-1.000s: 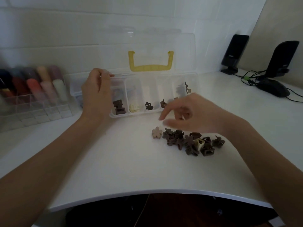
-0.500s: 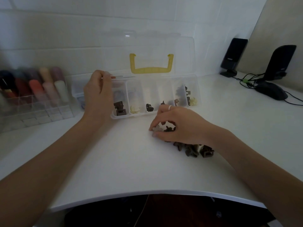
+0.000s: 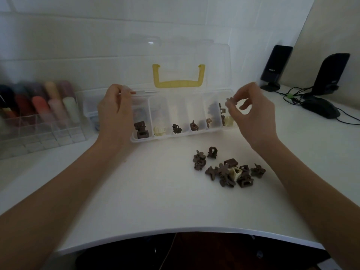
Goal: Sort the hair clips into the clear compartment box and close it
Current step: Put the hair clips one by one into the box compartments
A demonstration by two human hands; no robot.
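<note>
Over box [image 3: 185, 133] — right hand [image 3: 253, 112], seemingly pinching clip [image 3: 229, 101]

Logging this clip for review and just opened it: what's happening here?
A person is sorting small hair clips into a clear compartment box whose lid stands open. The left hand grips the box's left end. The right hand pinches a pale flower-shaped clip above the rightmost compartment, not yet dropped. Several compartments already hold clips. A pile of mostly brown clips is unsorted on the white table in front of the box.
</note>
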